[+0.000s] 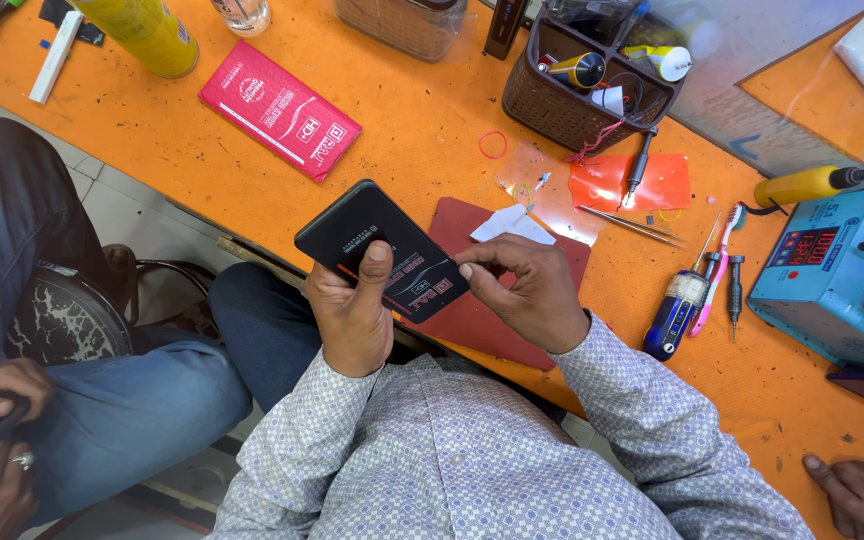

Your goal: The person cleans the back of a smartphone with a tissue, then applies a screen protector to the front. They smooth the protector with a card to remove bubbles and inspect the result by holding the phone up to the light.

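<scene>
A flat black packet (372, 245) with red and white printing is held over the near edge of the orange table (422, 130). My left hand (352, 315) grips it from below, thumb lying on its face. My right hand (522, 290) pinches the packet's right end with fingertips. Under my hands lies a dark red mat (497, 325) with a small white paper scrap (512, 225) on it.
A red flat packet (279, 108) lies at upper left. A brown basket (582, 95) of tools stands at the back, a blue device (837, 280) with a red display at right. Tweezers (637, 225), screwdrivers and a toothbrush lie between. Another person's jeans and hands are at left; a hand rests bottom right.
</scene>
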